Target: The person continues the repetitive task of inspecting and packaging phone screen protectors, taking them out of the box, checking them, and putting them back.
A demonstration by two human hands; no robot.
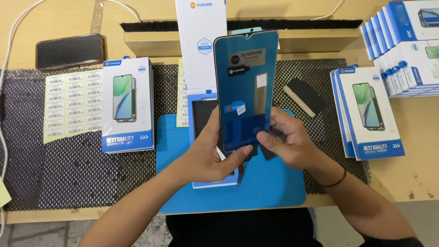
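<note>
Hands (206, 156) gripping screen panel's (246, 83) bottom

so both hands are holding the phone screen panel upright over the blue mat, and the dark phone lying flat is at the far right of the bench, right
Not quite. The dark phone lies at the far left of the bench, beside the white cable, not the far right; the right side holds stacked boxes. The rest stands: the head view shows the left hand and right hand holding the screen panel upright over the blue mat.
</note>
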